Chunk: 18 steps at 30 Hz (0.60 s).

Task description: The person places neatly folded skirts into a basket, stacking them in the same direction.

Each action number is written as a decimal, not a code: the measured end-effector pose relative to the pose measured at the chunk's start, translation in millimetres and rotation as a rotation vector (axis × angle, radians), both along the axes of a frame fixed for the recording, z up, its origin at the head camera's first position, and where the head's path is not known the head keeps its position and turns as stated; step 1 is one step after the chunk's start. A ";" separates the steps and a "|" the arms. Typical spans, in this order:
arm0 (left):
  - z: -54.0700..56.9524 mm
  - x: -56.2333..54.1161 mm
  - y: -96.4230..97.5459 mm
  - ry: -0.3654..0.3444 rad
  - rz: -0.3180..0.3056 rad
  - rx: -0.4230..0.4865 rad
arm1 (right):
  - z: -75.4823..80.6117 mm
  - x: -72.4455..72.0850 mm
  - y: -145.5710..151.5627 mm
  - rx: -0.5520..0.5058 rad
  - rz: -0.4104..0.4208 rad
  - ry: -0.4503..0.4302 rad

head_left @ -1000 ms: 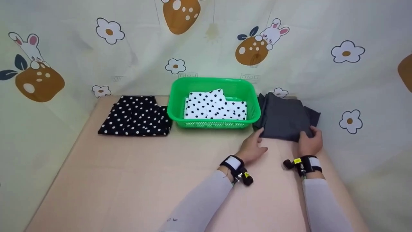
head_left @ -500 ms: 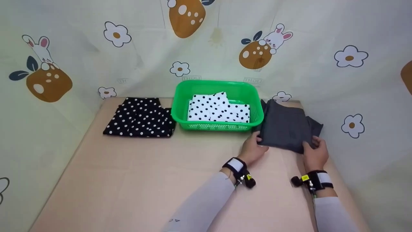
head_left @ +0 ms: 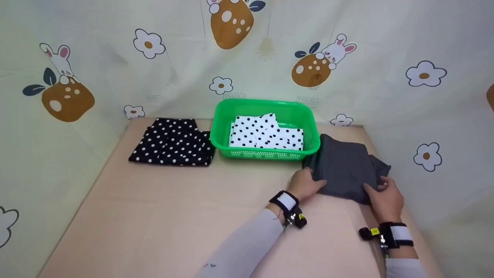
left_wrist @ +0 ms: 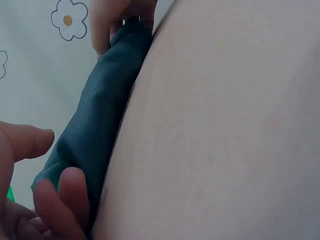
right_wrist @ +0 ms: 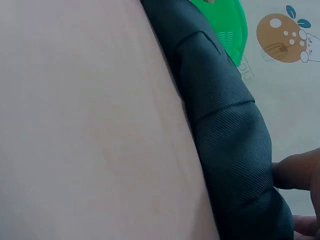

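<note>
A folded dark grey garment (head_left: pixel 343 168) lies at the table's right side, just right of the green basket. My left hand (head_left: pixel 307 184) is at its near left corner, thumb over the top and fingers at the side edge. At the near right corner my right hand (head_left: pixel 388 199) pinches the cloth, thumb on top and fingertips tucked under. Seen from the left wrist, the garment's thick folded edge (left_wrist: pixel 95 110) runs between both hands, with left fingers (left_wrist: pixel 72 187) around its near end. The right wrist view shows the right thumb (right_wrist: pixel 295 170) against the fold.
The green basket (head_left: pixel 266 155) stands at the back middle, holding a folded white garment with black dots (head_left: pixel 252 131). Left of it lies a folded black garment with white dots (head_left: pixel 173 143). A printed curtain (head_left: pixel 185 65) hangs behind the peach-coloured table (head_left: pixel 162 216).
The dark grey garment has slid toward me and slightly right, away from the back edge. Both hands have moved nearer with it. The head view has shifted a little.
</note>
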<state>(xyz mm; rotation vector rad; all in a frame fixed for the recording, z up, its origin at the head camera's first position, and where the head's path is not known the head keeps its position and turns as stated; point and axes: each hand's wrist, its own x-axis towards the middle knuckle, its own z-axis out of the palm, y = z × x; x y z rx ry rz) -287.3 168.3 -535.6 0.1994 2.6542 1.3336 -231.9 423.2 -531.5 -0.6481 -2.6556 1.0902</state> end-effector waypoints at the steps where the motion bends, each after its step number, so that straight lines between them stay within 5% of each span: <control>1: 1.3 0.8 -0.3 0.011 -0.015 -0.045 | 1.1 5.0 1.2 0.021 0.017 -0.016; 12: 21.8 28.5 3.7 0.234 -0.310 -0.659 | 10.9 49.9 2.2 0.184 0.206 -0.208; 18: 27.7 46.7 -29.8 0.234 -0.432 -0.724 | 15.6 63.3 -17.9 0.220 0.387 -0.279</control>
